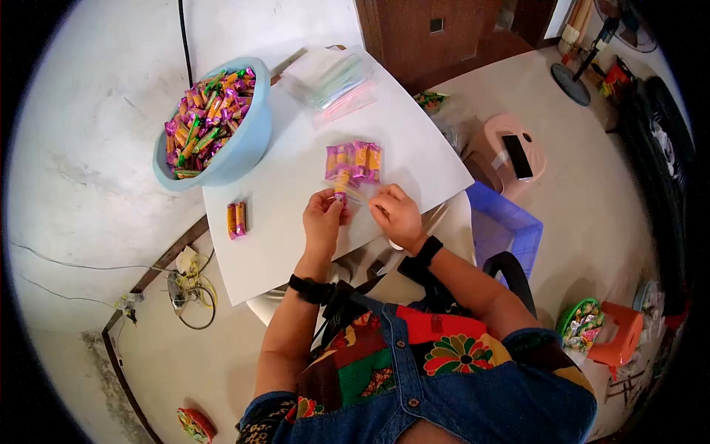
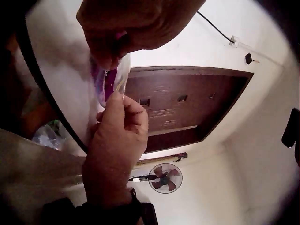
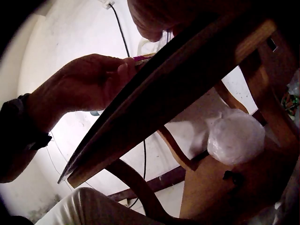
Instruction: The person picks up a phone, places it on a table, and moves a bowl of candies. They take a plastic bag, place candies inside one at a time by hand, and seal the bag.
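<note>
In the head view my left hand [image 1: 324, 223] grips a purple-and-yellow wrapped candy [image 1: 341, 191] at the near side of the table. A clear plastic bag [image 1: 356, 196] overlaps this candy and reaches toward my right hand [image 1: 397, 217]. The left wrist view shows the thumb and fingers of the right hand [image 2: 115, 140] pinching the edge of the clear bag, with purple wrapper beside it. Just beyond the hands lie several more wrapped candies [image 1: 362, 160], side by side. From the right wrist, the table edge hides part of the left hand [image 3: 91, 84].
A light-blue basin [image 1: 255, 140] heaped with wrapped candies stands at the table's far left. Two wrapped candies [image 1: 237, 220] lie together on the white table [image 1: 274, 244]. A stack of clear bags [image 1: 342, 90] is at the back. A blue crate [image 1: 510, 229] stands right of the table.
</note>
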{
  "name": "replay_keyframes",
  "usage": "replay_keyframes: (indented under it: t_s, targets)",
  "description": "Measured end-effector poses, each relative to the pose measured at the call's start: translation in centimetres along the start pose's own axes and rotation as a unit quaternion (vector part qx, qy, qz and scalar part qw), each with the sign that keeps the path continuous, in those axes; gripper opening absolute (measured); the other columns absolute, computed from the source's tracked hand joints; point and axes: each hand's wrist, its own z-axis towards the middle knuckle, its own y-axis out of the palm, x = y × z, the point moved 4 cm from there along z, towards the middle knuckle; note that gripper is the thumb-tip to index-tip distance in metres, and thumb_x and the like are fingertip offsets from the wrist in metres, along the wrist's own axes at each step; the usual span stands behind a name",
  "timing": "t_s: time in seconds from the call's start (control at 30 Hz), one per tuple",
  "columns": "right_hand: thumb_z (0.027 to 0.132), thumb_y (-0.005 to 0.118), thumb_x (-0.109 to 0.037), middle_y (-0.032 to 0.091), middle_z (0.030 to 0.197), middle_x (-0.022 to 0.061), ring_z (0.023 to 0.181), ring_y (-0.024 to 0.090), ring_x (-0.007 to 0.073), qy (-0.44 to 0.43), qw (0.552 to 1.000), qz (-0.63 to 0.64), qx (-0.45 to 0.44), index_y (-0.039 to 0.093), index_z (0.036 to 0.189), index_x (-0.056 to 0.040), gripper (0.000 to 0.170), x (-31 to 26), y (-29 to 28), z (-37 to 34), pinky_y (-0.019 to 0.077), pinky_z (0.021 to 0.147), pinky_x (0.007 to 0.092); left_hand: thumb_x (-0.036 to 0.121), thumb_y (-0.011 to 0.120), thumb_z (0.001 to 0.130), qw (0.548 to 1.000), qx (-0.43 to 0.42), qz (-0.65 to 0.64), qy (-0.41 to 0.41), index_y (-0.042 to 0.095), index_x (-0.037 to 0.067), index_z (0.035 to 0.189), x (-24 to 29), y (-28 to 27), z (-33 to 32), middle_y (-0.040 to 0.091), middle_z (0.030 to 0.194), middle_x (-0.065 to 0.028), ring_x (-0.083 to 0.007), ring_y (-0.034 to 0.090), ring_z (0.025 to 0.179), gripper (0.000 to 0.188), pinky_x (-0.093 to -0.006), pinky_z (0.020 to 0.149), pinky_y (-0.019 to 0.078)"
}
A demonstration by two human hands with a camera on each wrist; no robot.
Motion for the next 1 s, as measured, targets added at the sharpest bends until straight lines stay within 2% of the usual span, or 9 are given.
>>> replay_keyframes:
  t_s: [0.17,0.27,0.37,0.4,0.7,0.8,0.9,0.93,1.0]
  targets:
    - [0.086,0.064,-0.012,0.059,0.093,0.0129,0.078,0.061,0.0331,-0.010,1.000,0.002,-0.002,0.064,0.091,-0.0050,0.008,0.3,0.1,-0.1,0.0505,0.068,0.0407,0.005,0.058,0.091,0.995,0.011,0.098,0.020,0.052,-0.003,0.112,0.6,0.0,1.1,0.066,0.084,-0.0110,-0.0149,0.061,0.058,0.024,-0.0271,0.049,0.0489]
    - [0.081,0.068,-0.005,0.059,0.088,0.0111,0.069,0.059,0.0254,-0.031,0.999,0.004,0.030,0.065,0.085,-0.0049,0.005,0.2,0.1,-0.1,0.0480,0.062,0.0331,0.006,0.060,0.088,0.985,0.036,0.164,0.048,0.052,-0.004,0.109,1.8,0.1,1.5,0.066,0.076,-0.0114,-0.0154,0.061,0.051,0.025,-0.0277,0.043,0.0480]
    - [0.084,0.065,-0.011,0.060,0.094,0.0125,0.076,0.061,0.0318,-0.020,1.000,0.001,0.013,0.064,0.090,-0.0055,0.008,0.5,0.3,-0.2,0.0511,0.068,0.0398,0.006,0.062,0.086,0.975,0.068,0.197,0.073,0.054,-0.003,0.107,2.3,0.0,1.9,0.067,0.073,-0.0112,-0.0152,0.060,0.048,0.025,-0.0282,0.041,0.0475]
    - [0.084,0.065,-0.011,0.060,0.094,0.0124,0.077,0.062,0.0317,-0.016,1.000,0.002,0.009,0.064,0.090,-0.0055,0.008,0.5,0.2,-0.2,0.0512,0.068,0.0396,0.006,0.062,0.085,0.973,0.078,0.202,0.080,0.054,-0.002,0.107,2.4,0.0,2.0,0.067,0.073,-0.0110,-0.0149,0.060,0.048,0.025,-0.0283,0.041,0.0473]
    - [0.083,0.066,-0.011,0.060,0.095,0.0128,0.077,0.062,0.0317,-0.001,1.000,0.004,-0.001,0.065,0.090,-0.0054,0.009,0.3,0.2,-0.1,0.0516,0.068,0.0392,0.007,0.061,0.086,0.981,0.015,0.166,0.096,0.059,0.001,0.106,2.1,1.1,3.7,0.064,0.071,-0.0079,-0.0129,0.059,0.053,0.021,-0.0269,0.045,0.0480]
    - [0.083,0.066,-0.011,0.060,0.094,0.0132,0.077,0.062,0.0319,-0.005,1.000,0.007,0.008,0.064,0.089,-0.0053,0.008,0.3,0.2,-0.1,0.0516,0.067,0.0392,0.004,0.059,0.086,0.978,-0.021,0.156,0.136,0.061,0.001,0.105,1.7,1.2,3.7,0.065,0.072,-0.0084,-0.0138,0.060,0.055,0.019,-0.0272,0.047,0.0484]
    - [0.083,0.066,-0.011,0.061,0.094,0.0135,0.077,0.062,0.0323,-0.008,1.000,0.006,0.006,0.064,0.089,-0.0052,0.008,0.2,0.2,-0.1,0.0516,0.067,0.0392,0.005,0.061,0.086,0.949,-0.021,0.265,0.171,0.061,0.002,0.107,2.2,0.9,3.6,0.065,0.076,-0.0079,-0.0175,0.060,0.057,0.021,-0.0310,0.048,0.0482]
    - [0.083,0.066,-0.011,0.061,0.094,0.0136,0.077,0.062,0.0324,-0.006,1.000,0.007,0.006,0.064,0.088,-0.0051,0.008,0.4,0.3,-0.2,0.0516,0.067,0.0393,0.006,0.063,0.084,0.913,0.004,0.342,0.224,0.062,0.004,0.103,2.6,0.9,3.5,0.065,0.077,-0.0080,-0.0210,0.061,0.060,0.020,-0.0337,0.051,0.0489]
    - [0.083,0.066,-0.011,0.061,0.094,0.0136,0.077,0.062,0.0325,-0.009,1.000,0.003,0.007,0.064,0.089,-0.0051,0.009,0.5,0.3,-0.2,0.0517,0.067,0.0395,0.007,0.065,0.080,0.812,0.052,0.485,0.322,0.063,0.007,0.097,3.2,1.1,3.2,0.064,0.079,-0.0082,-0.0280,0.064,0.068,0.017,-0.0390,0.057,0.0501]
